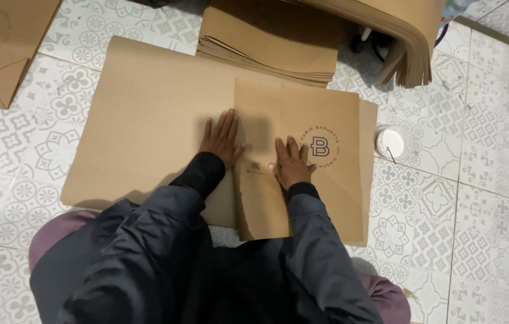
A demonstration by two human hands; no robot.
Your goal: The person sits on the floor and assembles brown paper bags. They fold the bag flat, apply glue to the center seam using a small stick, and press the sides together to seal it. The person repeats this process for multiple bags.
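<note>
At centre frame, on a big cardboard sheet (146,126) over the tiled floor (476,198), lies a flat brown paper bag (320,198) with a round dark logo. The left hand (221,139) presses its left edge, the right hand (292,163) its middle, fingers spread flat, seemingly gripping nothing. A white tub (390,143) sits right.

Both hands, left (222,139) and right (292,163), press flat on a brown paper bag (320,180).

The bent paper stack (398,36) is cut off by the top edge.
</note>
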